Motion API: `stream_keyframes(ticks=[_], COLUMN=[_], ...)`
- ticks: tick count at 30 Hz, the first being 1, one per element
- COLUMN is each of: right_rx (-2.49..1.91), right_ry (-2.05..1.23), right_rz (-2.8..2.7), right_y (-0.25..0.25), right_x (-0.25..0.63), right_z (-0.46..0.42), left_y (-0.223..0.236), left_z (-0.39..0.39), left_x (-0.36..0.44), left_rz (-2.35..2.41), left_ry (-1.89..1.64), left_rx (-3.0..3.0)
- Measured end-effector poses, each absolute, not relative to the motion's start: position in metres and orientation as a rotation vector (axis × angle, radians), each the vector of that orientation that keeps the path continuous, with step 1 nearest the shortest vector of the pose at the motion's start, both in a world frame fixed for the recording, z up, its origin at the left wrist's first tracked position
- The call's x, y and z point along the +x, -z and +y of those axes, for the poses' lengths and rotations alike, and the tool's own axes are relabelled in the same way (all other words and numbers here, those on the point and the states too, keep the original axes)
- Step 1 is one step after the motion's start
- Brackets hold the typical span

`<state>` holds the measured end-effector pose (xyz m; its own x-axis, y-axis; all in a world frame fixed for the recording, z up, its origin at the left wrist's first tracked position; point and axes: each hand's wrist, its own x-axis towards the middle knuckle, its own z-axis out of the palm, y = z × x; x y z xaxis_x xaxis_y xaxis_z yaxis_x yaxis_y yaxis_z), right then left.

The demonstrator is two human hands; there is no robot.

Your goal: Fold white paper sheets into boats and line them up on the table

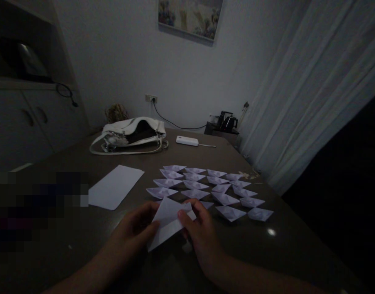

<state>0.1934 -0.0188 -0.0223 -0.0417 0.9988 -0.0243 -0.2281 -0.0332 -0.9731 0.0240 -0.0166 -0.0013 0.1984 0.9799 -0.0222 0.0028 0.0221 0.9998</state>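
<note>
A partly folded sheet of white paper (168, 223) is held between both hands above the near part of the table. My left hand (135, 228) grips its left side, thumb on top and fingers behind. On the right edge, my right hand (199, 232) pinches the paper with the thumb across a folded flap. Just beyond the hands, several folded paper boats (225, 199) stand in rows, and the held paper hides part of the nearest ones. To the left lies a stack of flat white paper (116, 187).
A white handbag (135, 128) sits open at the table's far left, with a white power bank (187, 141) and short cable to its right. Behind the table's far end stands a black kettle (228, 121). A pale curtain (285, 90) hangs along the right.
</note>
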Motion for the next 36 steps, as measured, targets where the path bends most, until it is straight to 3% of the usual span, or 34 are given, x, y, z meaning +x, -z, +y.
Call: stream_keyframes(ticks=[8,23,36], right_rx=[-0.987,-1.018,-1.001], right_ry=[-1.367,-1.421,-1.490], right_rz=[-1.122,-1.061,-1.053], right_y=[0.023,0.019,0.019], right_x=[0.193,0.192,0.193], right_z=[-0.022,-0.024,-0.020], left_y=[-0.005,-0.015,0.003], left_z=[-0.021,-0.026,-0.017], left_x=[0.027,0.032,0.028], left_rz=[1.170,1.120,0.983], left_ry=[-0.855,-1.006,-0.967], left_rx=[1.335,1.233,1.335])
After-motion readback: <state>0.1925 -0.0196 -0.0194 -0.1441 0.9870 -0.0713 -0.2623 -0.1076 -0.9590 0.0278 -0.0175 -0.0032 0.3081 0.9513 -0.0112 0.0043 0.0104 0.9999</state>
